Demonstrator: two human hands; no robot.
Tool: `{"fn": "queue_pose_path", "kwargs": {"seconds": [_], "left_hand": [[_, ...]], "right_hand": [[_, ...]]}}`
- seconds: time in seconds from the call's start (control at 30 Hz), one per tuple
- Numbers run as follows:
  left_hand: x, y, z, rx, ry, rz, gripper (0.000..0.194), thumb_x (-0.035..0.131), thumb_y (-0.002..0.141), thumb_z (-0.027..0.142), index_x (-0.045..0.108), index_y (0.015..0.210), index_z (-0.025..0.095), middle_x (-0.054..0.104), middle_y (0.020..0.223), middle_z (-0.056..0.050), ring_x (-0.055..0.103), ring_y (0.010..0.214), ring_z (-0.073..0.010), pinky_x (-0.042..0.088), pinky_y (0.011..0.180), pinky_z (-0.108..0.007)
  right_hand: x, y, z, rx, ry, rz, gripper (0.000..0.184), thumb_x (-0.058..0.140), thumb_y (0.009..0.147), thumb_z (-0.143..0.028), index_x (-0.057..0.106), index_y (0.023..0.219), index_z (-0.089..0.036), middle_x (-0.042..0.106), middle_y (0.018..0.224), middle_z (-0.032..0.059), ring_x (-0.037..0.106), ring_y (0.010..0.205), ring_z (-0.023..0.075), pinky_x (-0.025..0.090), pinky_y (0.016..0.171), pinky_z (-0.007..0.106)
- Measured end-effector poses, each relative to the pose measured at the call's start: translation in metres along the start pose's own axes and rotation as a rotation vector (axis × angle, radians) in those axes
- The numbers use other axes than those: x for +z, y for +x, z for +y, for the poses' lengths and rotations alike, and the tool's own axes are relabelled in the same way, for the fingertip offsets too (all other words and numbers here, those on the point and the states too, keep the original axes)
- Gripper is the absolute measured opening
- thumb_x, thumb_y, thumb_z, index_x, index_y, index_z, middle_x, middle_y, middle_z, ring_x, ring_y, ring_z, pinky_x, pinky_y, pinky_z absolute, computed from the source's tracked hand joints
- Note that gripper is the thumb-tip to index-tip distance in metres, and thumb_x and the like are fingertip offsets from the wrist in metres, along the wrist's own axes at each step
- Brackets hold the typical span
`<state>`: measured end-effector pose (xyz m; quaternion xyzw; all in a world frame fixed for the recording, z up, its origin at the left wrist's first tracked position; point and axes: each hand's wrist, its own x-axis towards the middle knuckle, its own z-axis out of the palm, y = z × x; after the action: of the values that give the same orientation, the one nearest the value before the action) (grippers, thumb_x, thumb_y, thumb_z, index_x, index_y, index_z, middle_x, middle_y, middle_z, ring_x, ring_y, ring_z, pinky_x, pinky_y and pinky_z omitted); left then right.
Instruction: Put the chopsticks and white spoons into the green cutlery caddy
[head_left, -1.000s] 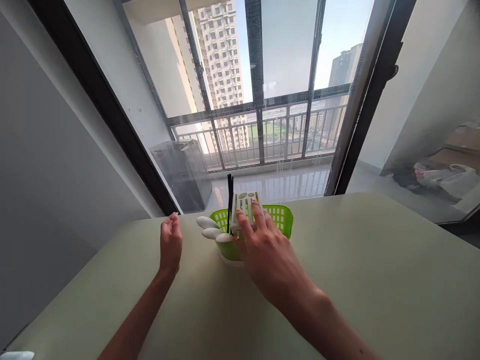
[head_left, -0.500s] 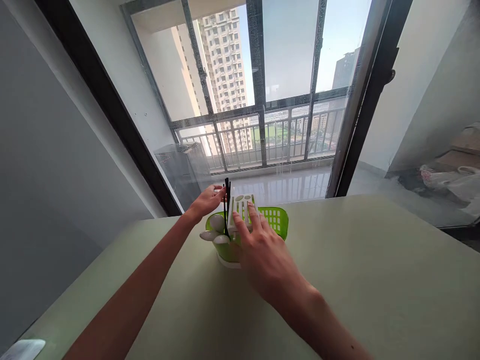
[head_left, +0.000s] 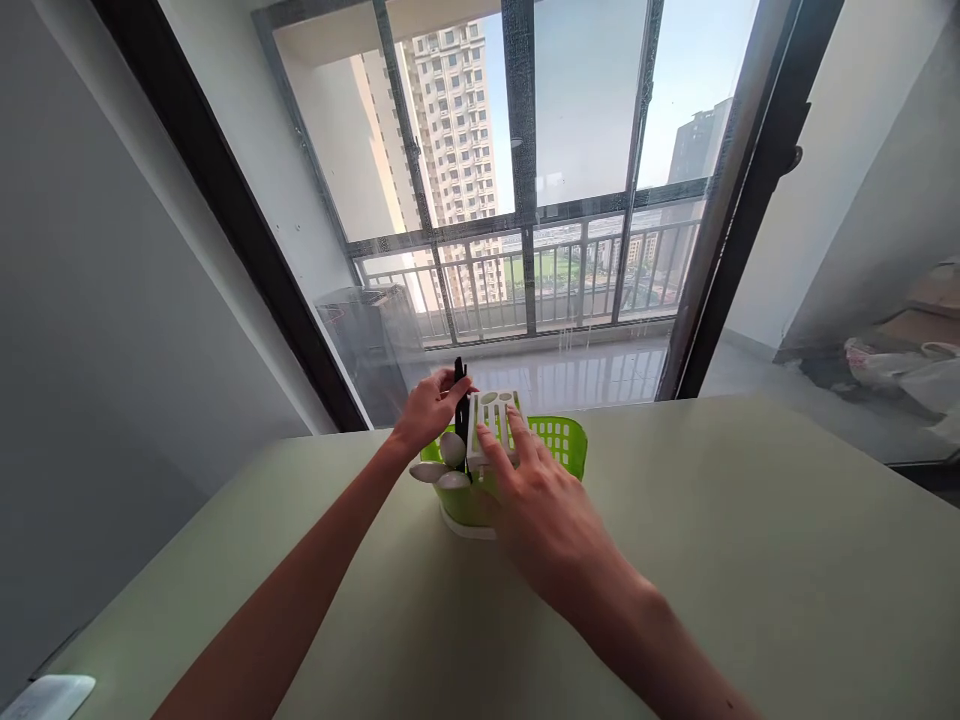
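Observation:
A green basket [head_left: 576, 447] with a white base stands on the table. At its left end several black chopsticks [head_left: 460, 405] stand close together, and my left hand [head_left: 431, 408] is closed round their upper part. Several pale spoons [head_left: 429, 471] lean out over the basket's left rim, bowls upward. Beside the chopsticks sits a white slotted holder [head_left: 491, 400] with two oval openings on top. My right hand [head_left: 544, 490] grips this holder from the near side, its fingers spread over the slotted top; the thumb is hidden.
The pale green table [head_left: 720, 560] extends to both sides of the basket. A white object [head_left: 60, 695] is at the lower left corner. Beyond the table's far edge is a glass door with a dark frame [head_left: 739, 230]. Bags [head_left: 911, 370] lie on the floor at right.
The fingers of my left hand have closed on the chopsticks, which are now bunched more tightly. My right hand stays on the holder. The whole view has shifted slightly.

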<state>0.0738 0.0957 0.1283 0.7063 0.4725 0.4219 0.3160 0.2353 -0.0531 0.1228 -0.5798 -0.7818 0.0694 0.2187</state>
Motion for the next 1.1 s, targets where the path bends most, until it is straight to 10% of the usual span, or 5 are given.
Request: {"fn": "queue_pose_path", "kwargs": {"seconds": [0.47,0.77,0.93,1.1], "left_hand": [[-0.06,-0.04,-0.013,0.012,-0.413,0.437,0.028,0.065,0.096,0.04,0.061,0.094,0.013,0.077,0.099,-0.011,0.078,0.088,-0.0252,0.062,0.088,-0.045],[-0.137,-0.069,-0.056,-0.414,-0.984,0.843,0.024,0.045,0.104,0.011,0.055,0.083,0.014,0.073,0.08,-0.003,0.078,0.077,-0.0164,0.067,0.072,-0.03],[-0.175,-0.116,-0.095,-0.656,-0.986,0.765,0.026,0.042,0.103,0.006,0.062,0.089,0.013,0.072,0.081,-0.007,0.077,0.077,-0.0151,0.066,0.067,-0.021],[-0.199,-0.16,-0.107,-0.85,-0.645,0.351,0.013,0.061,0.095,0.011,0.07,0.087,0.013,0.075,0.087,-0.01,0.078,0.084,-0.0211,0.066,0.077,-0.025]], "right_hand": [[0.007,-0.008,0.006,0.011,-0.102,-0.008,0.069,0.058,0.095,-0.023,0.033,0.159,-0.026,0.017,0.169,0.0179,0.055,0.134,0.0366,0.058,0.09,0.045],[0.018,-0.01,0.019,-0.051,-0.136,0.044,0.071,0.056,0.093,-0.024,0.03,0.159,-0.028,0.017,0.169,0.0171,0.061,0.127,0.0354,0.061,0.081,0.045],[0.025,-0.024,0.022,-0.087,-0.151,0.164,0.068,0.056,0.095,-0.031,0.031,0.158,-0.03,0.024,0.168,0.0142,0.045,0.142,0.0395,0.057,0.095,0.056],[0.036,-0.057,0.018,-0.231,-0.071,0.442,0.054,0.055,0.098,-0.031,0.041,0.15,-0.021,0.041,0.159,0.0148,0.024,0.153,0.0344,0.043,0.113,0.059]]}}
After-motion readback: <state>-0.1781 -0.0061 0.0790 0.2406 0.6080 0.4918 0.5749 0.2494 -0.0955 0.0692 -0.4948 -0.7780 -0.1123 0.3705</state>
